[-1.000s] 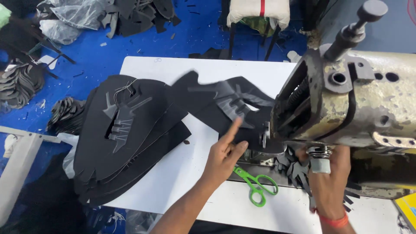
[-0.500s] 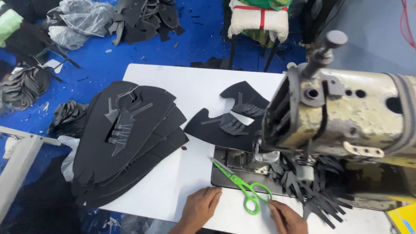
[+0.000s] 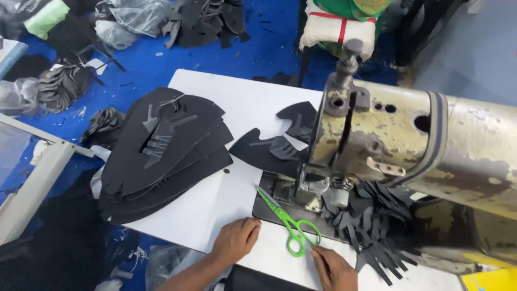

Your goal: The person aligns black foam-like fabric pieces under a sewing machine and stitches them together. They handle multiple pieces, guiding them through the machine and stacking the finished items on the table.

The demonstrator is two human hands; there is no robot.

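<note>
At the near edge of the white table [image 3: 215,86], both hands are now drawn back toward the body — a second ago the left hand [image 3: 236,241] was stretched out over the black cut pieces by the needle, and the right hand [image 3: 335,268] was tucked under the head of the sewing machine [image 3: 409,140]. Nothing is gripped now. The left hand is laid palm down on the table, fingers loosely curled, empty. The right hand is rested flat near the table edge, fingers slack, just beside the green handles of the scissors [image 3: 288,221] but not closed on them. The black shaped piece [image 3: 269,148] is left lying flat on the table, partly under the machine head near the needle, untouched. Judged from this, a placement is finished and the scissors are nearest to be taken up.

Edges and room: the stack of black panels [image 3: 161,151] is spread across the left part of the table and hangs past the table's near-left edge. A heap of small black strips [image 3: 371,221] is piled to the right under the machine arm, close to the right hand. Open white surface is left only between the stack and the machine plate — a narrow lane ahead of the left hand. Scraps are scattered on the blue floor [image 3: 269,48] beyond.
</note>
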